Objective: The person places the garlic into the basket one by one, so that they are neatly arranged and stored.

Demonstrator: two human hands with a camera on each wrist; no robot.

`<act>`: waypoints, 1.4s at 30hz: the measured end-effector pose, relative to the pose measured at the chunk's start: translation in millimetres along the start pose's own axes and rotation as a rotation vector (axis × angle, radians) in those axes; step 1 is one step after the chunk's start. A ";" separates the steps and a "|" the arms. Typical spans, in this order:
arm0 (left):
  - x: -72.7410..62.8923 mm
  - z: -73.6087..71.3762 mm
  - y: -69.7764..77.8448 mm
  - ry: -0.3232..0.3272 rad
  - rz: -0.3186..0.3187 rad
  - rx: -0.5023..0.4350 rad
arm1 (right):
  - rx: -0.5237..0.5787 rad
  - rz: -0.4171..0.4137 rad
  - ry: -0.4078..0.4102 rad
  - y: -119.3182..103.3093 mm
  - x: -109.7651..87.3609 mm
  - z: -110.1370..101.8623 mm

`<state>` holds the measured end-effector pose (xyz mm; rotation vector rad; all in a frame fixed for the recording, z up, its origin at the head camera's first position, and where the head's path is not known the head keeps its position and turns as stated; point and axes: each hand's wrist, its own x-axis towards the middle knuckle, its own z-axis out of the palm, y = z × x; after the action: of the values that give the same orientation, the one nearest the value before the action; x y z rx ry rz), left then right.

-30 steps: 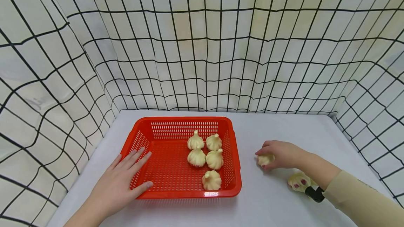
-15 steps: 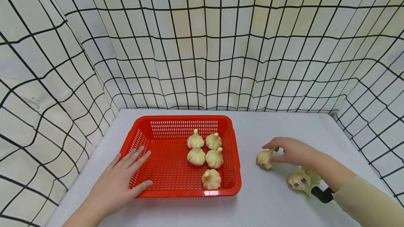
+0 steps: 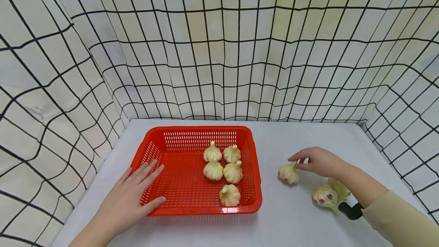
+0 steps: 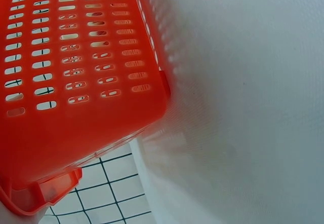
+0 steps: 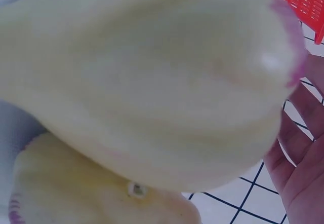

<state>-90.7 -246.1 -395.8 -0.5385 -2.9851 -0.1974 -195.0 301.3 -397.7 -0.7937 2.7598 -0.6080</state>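
My left hand (image 3: 128, 199) lies with its fingers spread over the left rim of a red plastic basket (image 3: 185, 210). My right hand (image 3: 320, 162) pinches the stem of a garlic bulb (image 3: 288, 174) between thumb and fingertips, to the right of the basket. That bulb sits low at the table, its purple-marked root end facing forward-left. Under the right forearm lie two more bulbs, a purple-spotted garlic bulb (image 3: 324, 196) and a partly covered garlic bulb (image 3: 338, 189). One garlic bulb (image 5: 167, 82) fills much of the right wrist view, with the right hand's fingers (image 5: 304, 107) beyond it.
Several garlic bulbs (image 3: 233, 172) stand in the basket's right half. The white table (image 3: 274, 224) is enclosed at back and sides by black netting (image 3: 223, 64) over white sheets. A black wrist device (image 3: 350, 210) hangs close to the loose bulbs.
My right hand has shifted from covering the bulb to its stem, drawing slightly back and right. The bulb has turned a little, exposing its purple end. The left hand stays in place.
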 end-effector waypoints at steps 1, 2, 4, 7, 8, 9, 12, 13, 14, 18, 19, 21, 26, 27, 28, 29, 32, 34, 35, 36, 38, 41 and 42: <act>0.2 0.0 0.0 0.000 0.001 0.001 | 0.002 0.003 -0.001 0.3 -0.1 0.1; 0.4 -0.1 0.0 0.001 0.002 0.001 | 0.006 0.007 -0.002 0.6 -0.1 0.1; 0.8 -0.2 0.3 0.000 0.004 0.002 | 0.010 0.013 -0.004 0.7 -0.3 0.1; 1.4 -1.0 0.5 0.003 0.006 0.000 | 0.011 0.022 -0.001 0.7 -0.9 -0.1; 1.6 -1.2 0.5 0.006 0.008 -0.001 | 0.013 0.022 0.000 0.6 -1.0 -0.3; 1.7 -1.3 0.6 0.009 0.009 -0.004 | 0.011 0.022 0.003 0.6 -1.1 -0.6; 1.6 -0.8 0.3 0.019 0.015 -0.008 | 0.009 0.019 0.009 0.2 -0.9 -2.2; 1.5 -0.4 0.1 0.019 0.015 -0.006 | 0.009 0.018 0.010 -0.1 -0.6 -3.0; 1.5 0.0 0.1 0.018 0.014 -0.005 | 0.008 0.020 0.011 -0.4 -0.5 -3.9; 1.1 1.0 -0.3 0.012 0.012 0.005 | 0.011 0.043 0.023 -3.9 0.1 -10.2; 0.8 0.9 -0.4 0.013 0.012 0.007 | 0.015 0.051 0.029 -5.3 0.6 -12.2; 0.2 0.6 -0.5 0.018 0.014 0.008 | 0.023 0.068 0.044 -8.5 1.5 -16.4; -1.2 -0.4 -0.3 0.026 0.020 0.015 | 0.033 0.100 0.090 -16.2 4.7 -25.9; -1.3 -0.4 -0.2 0.026 0.020 0.016 | 0.031 0.101 0.104 -17.5 5.2 -27.4; -1.4 -0.4 -0.1 0.026 0.020 0.016 | 0.030 0.105 0.118 -19.0 5.6 -28.8; -1.3 -0.3 0.0 0.025 0.021 0.016 | 0.028 0.110 0.133 -20.3 6.1 -30.2; -1.1 -0.1 0.2 0.024 0.020 0.016 | 0.026 0.107 0.174 -25.9 8.1 -34.3; -0.9 -0.1 0.2 0.024 0.020 0.017 | 0.043 0.111 0.190 -31.0 10.4 -37.5; -0.8 -0.3 0.2 0.025 0.021 0.018 | 0.052 0.111 0.193 -33.9 11.6 -39.3; -0.8 -0.6 0.2 0.026 0.021 0.019 | 0.065 0.111 0.194 -37.2 13.1 -41.0; -0.5 -1.1 0.3 0.032 0.025 0.018 | 0.077 0.120 0.197 -43.6 16.3 -44.1; -0.1 -1.7 0.8 0.034 0.026 0.017 | 0.080 0.107 0.212 -54.6 21.6 -48.0; 0.0 -1.8 0.9 0.032 0.025 0.016 | 0.083 0.102 0.220 -58.2 23.7 -48.8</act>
<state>-90.2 -245.5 -394.0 -0.5658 -2.9448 -0.1775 -202.9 259.7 -330.3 -0.5964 2.9264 -0.8284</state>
